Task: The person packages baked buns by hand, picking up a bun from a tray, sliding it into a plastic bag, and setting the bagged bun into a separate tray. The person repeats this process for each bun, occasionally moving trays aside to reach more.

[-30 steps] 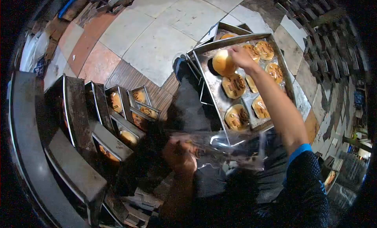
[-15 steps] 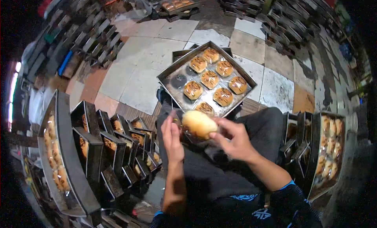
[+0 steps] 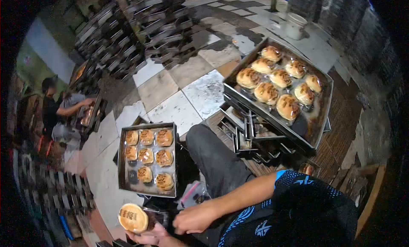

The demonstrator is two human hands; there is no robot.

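Note:
My left hand (image 3: 151, 237) holds a round bun (image 3: 133, 218) with brown marks on its upturned face, at the lower left. Clear plastic (image 3: 159, 217) shows between the bun and my right hand (image 3: 194, 219). That right hand is closed, its fingertips turned away, so I cannot make out what is in them. Just beyond my hands, a metal tray (image 3: 174, 134) bears several brown-topped buns. Close to my right wrist lies a clear plastic packet with a pink edge (image 3: 192, 190).
A larger tray of buns (image 3: 326, 113) sits on stacked trays at right. Behind stand rows of stacked tins (image 3: 162, 30) and a white bucket (image 3: 295, 26). Another person (image 3: 53, 104) sits at far left, a hand over a tray. My knee (image 3: 202, 140) separates the two bun trays.
My view has swung to the right, bringing the right-hand tray and the other person into sight. The bun has passed from my right hand to my left and now shows its marked face.

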